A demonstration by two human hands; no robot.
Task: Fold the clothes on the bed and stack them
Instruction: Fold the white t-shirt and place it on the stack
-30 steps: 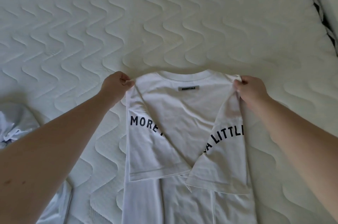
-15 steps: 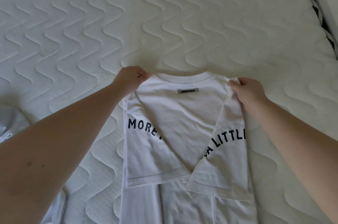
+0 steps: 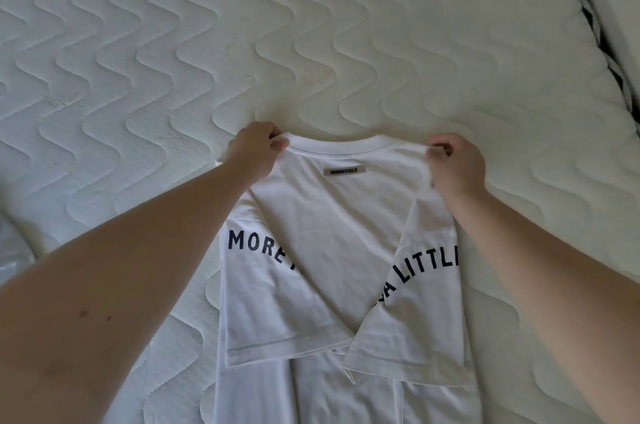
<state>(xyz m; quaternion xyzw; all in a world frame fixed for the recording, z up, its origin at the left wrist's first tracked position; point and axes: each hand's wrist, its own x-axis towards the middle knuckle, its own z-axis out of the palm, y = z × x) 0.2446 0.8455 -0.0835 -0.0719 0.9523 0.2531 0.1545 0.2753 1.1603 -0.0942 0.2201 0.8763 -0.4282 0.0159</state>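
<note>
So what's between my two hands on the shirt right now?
In the head view, between the left hand and the right hand runs the white T-shirt's ribbed collar, with a small grey label just below it. Each hand pinches a shoulder corner.

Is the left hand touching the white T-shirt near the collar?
Touching. The head view shows the left hand pinching the white T-shirt at the shoulder corner beside the collar, fingers curled over the fabric edge.

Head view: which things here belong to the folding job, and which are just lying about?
In the job:
T-shirt, sleeves folded in
Left hand, pinching one shoulder
Right hand, pinching the other
Pale garment at left edge, probably

Lying about:
Mattress
Striped edging
</note>
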